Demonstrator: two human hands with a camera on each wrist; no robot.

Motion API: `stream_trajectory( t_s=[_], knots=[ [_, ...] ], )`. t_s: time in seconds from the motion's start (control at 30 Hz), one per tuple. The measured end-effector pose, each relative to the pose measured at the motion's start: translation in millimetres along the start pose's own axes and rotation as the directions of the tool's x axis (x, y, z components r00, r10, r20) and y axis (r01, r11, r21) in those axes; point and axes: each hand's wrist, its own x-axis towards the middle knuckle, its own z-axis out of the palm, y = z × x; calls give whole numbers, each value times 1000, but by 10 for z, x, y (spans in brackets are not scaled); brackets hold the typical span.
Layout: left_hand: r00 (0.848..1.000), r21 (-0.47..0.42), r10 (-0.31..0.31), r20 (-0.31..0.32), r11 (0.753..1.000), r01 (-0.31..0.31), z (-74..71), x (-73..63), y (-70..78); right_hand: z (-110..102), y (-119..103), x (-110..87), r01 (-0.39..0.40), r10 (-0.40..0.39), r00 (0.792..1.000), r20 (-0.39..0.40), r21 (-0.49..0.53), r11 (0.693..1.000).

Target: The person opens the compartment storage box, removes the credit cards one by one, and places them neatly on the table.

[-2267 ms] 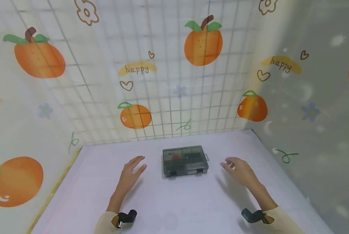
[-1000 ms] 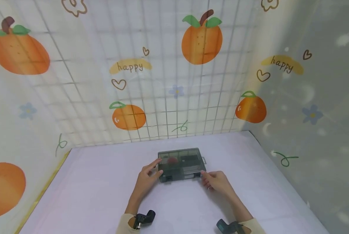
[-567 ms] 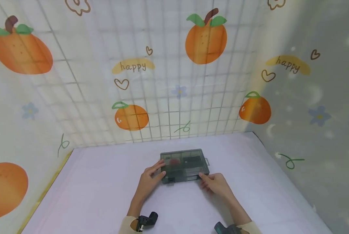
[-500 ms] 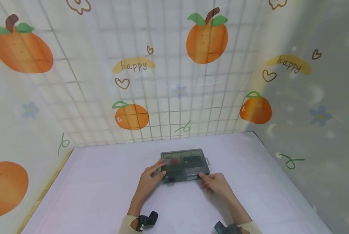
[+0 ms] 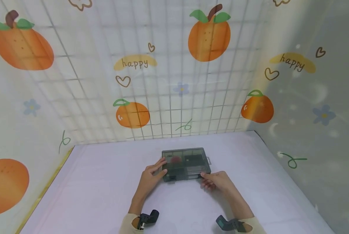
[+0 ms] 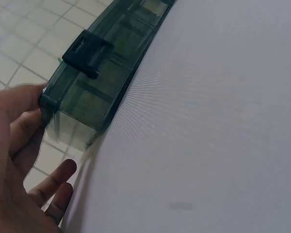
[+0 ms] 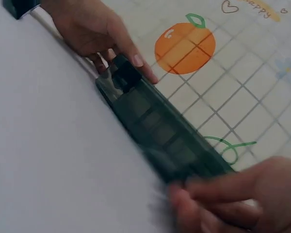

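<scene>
Pale sheeting (image 5: 162,32) printed with oranges, hearts and "happy" encloses the white counter (image 5: 98,185), yellow along its left edge. A dark translucent box (image 5: 189,162) lies midway across, toward the far side; the left hand (image 5: 148,178) grips its left end, the right hand (image 5: 221,182) pinches its near right corner.

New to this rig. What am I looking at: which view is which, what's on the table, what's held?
No robot: these are a person's bare hands. The wide picture comes from a camera on the head, looking forward and down; the two close-ups come from the left wrist camera and right wrist camera. On the white tabletop lies a translucent dark-green case, with something red inside. The left hand touches its left side; the right hand pinches its front edge near the right corner.
</scene>
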Motion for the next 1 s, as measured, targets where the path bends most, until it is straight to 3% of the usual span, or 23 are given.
stream_trajectory(
  t_s=[0.07,0.17,0.3,0.4,0.47,0.6,0.73,0.83,0.93,1.0],
  knots=[
    [1000,7,-4,3,1000,4,-2,-1,-7,19,13,-9,23,-24,1000,-16,-31,999],
    [1000,19,-8,6,1000,8,-5,-2,-18,29,-1,-41,56,-65,997,-49,-169,984],
    [1000,30,-14,1,999,14,-7,2,-27,-7,-78,-99,66,-95,994,-55,-392,917],
    [1000,32,-16,5,999,16,-1,8,-35,-28,-128,-147,62,-93,995,-46,-465,883],
    [1000,30,-21,11,999,21,3,12,-39,-25,-143,-177,74,-99,995,-28,-472,879],
    [1000,39,-24,10,999,23,7,13,-50,44,-136,-197,174,-152,985,87,-407,897],
    [1000,47,-15,6,999,15,5,19,-59,189,-84,-147,265,-204,945,257,-230,937],
    [1000,45,-8,2,999,8,6,23,-64,337,-43,-95,256,-222,917,331,-62,965],
    [1000,42,6,-4,999,-6,13,14,-73,489,-14,-60,229,-234,907,350,57,972],
    [1000,40,7,-3,999,-7,23,-12,-74,572,0,-62,204,-220,909,354,84,975]
  ],
)
